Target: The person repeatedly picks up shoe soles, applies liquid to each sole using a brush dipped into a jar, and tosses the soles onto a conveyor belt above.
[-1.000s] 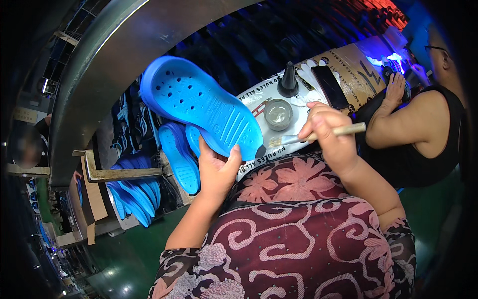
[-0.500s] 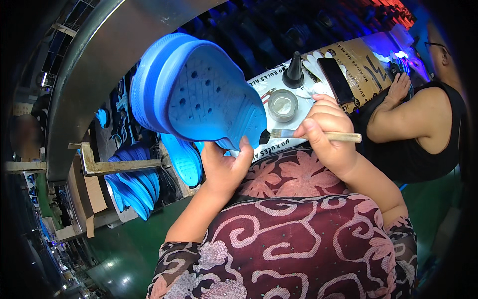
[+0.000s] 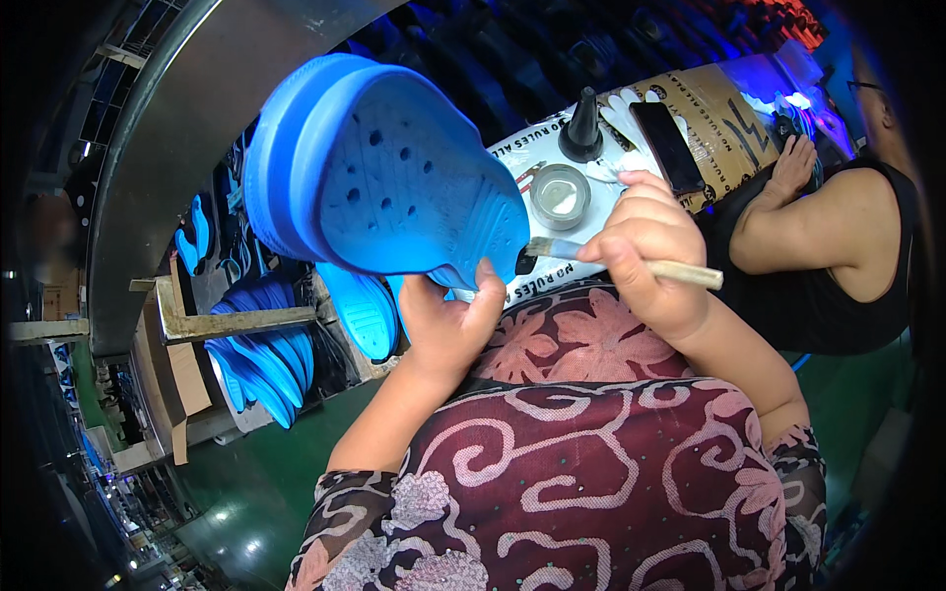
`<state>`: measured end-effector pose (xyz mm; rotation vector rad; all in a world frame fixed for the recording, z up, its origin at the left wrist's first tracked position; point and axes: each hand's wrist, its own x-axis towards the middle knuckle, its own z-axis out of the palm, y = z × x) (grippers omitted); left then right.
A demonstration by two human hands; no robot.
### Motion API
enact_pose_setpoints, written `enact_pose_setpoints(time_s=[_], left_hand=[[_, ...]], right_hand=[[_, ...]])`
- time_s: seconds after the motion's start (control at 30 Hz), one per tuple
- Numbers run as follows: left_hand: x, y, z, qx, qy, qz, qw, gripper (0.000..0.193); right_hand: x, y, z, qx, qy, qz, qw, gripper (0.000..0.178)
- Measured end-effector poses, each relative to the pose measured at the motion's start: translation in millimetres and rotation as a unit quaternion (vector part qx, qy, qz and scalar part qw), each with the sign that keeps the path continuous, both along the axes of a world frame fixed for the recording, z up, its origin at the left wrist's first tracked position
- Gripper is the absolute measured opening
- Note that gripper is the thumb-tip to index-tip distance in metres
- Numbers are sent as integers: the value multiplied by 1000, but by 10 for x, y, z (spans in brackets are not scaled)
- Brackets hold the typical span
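A blue clog [image 3: 414,187] with small round holes is tilted up in front of me. My left hand [image 3: 443,320] grips it from below, thumb on the rim and the other fingers mostly hidden underneath. My right hand [image 3: 655,246] pinches a flat paintbrush [image 3: 698,275] with a pale wooden handle. The bristles are at a small black piece [image 3: 525,263] on the clog's near right edge; I cannot tell whether they press on it. Just beyond the brush, a small round jar [image 3: 558,226] holds something whitish.
A black cone-tipped bottle [image 3: 583,128], a dark phone [image 3: 667,148] and a white glove [image 3: 641,108] lie around the jar on a cardboard-covered surface [image 3: 724,108]. Several blue clog parts [image 3: 266,360] are stacked at left, below a metal frame [image 3: 163,148]. Another person [image 3: 828,236] sits at right.
The clog has shifted slightly left and up with my left hand. The brush tip has moved slightly up, staying near the black piece. At far left, a blue piece now shows more.
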<state>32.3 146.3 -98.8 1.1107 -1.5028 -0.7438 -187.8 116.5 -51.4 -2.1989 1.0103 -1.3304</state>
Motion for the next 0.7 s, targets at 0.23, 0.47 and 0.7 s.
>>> enact_pose_setpoints(time_s=[0.23,0.47,0.7], left_hand=[[-98,-24,44,-97,23,51,994,31],[-113,-143,113,-138,30,2,990,37],[-101,-113,59,-130,57,33,989,39]], right_hand=[[-43,30,-26,2,7,24,1000,19],[52,30,-10,1,-7,35,999,22],[-8,37,-13,51,-65,27,996,27]])
